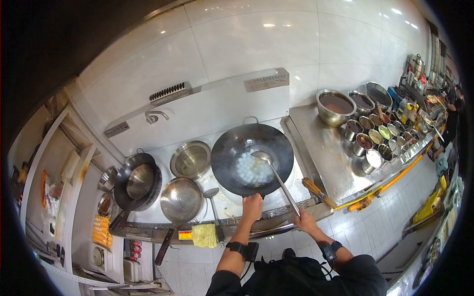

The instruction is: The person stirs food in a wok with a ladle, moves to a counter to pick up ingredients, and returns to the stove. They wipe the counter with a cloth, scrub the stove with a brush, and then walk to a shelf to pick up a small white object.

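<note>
- Head view: one dark wok [228,148], our landmark, with liquid and many pale pieces [247,170] gathered in its bottom.
- Left hand [252,207], our own: closed on the wok's near edge; the fingers hide the exact hold from us.
- Right hand [308,222], our own: gripping the handle of a long ladle [282,183], to the right of the wok's near side; the ladle's bowl lies inside the wok, among the pale pieces.
- Left of the wok, we count: a steel basin [173,163] of liquid, just beside it; a perforated strainer [181,200], nearer to us; a black pan [132,164], farther left, with another strainer [140,181] inside.
- Nearer to us than the wok, leftward: a yellow cloth [204,236] over the counter's edge.
- Right of the wok: a brush [316,190], near; a large steel bowl [328,116] and small metal containers [363,151], well apart.
</note>
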A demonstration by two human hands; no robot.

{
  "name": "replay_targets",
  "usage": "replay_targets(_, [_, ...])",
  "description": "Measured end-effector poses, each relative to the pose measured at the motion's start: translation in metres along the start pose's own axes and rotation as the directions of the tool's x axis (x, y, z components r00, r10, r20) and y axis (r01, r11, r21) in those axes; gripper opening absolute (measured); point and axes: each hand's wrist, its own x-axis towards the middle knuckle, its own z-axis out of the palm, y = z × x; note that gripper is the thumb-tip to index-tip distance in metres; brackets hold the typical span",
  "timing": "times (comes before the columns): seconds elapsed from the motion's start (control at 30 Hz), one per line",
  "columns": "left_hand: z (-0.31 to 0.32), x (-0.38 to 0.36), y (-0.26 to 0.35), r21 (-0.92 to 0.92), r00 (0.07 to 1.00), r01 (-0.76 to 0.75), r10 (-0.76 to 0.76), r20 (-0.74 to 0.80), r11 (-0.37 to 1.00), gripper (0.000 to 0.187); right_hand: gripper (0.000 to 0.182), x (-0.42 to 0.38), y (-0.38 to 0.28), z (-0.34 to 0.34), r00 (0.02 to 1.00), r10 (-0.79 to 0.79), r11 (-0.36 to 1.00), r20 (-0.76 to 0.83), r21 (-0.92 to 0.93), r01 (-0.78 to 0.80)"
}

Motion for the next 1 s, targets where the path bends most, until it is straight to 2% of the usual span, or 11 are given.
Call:
replay_targets(0.07, [0.001, 0.001, -0.001, 0.002, 1.0, 0.013, -0.013, 0.013, 1.0, 0.011, 0.031, 0.001, 0.002, 0.0, 1.0, -0.011, 1.0, -0.003, -0.004, 0.011])
replay_targets(0.17, [0.001, 0.0, -0.001, -0.068, 0.998, -0.021, 0.017, -0.06, 0.997, 0.012, 0.03, 0.001, 0.003, 0.001, 1.0, 0.003, 1.0, 0.012, -0.019, -0.002])
replay_targets(0.37, [0.002, -0.001, -0.001, -0.066, 0.996, -0.041, 0.035, -0.081, 0.997, 0.014, 0.031, 0.0, 0.002, -0.001, 1.0, -0.007, 1.0, 0.014, 0.004, 0.007])
replay_targets(0.47, [0.0, -0.001, -0.001, -0.048, 0.999, -0.021, 0.02, -0.03, 0.999, 0.011, 0.032, -0.001, 0.003, 0.0, 1.0, -0.012, 1.0, 0.011, 0.006, 0.012])
replay_targets(0.67, [0.001, 0.0, -0.001, -0.064, 0.996, -0.042, 0.036, -0.082, 0.997, 0.013, 0.032, 0.0, 0.007, 0.002, 1.0, -0.014, 1.0, 0.008, -0.021, 0.014])
replay_targets(0.83, [0.002, 0.0, -0.003, -0.053, 0.997, -0.05, 0.047, -0.06, 0.997, 0.012, 0.031, 0.002, 0.012, 0.007, 0.998, -0.056, 0.997, -0.017, -0.047, 0.055])
replay_targets(1.0, [-0.001, 0.0, -0.001, -0.063, 0.996, -0.054, 0.05, -0.068, 0.997, 0.012, 0.03, 0.001, 0.008, 0.003, 1.0, -0.027, 0.999, -0.001, -0.034, 0.027])
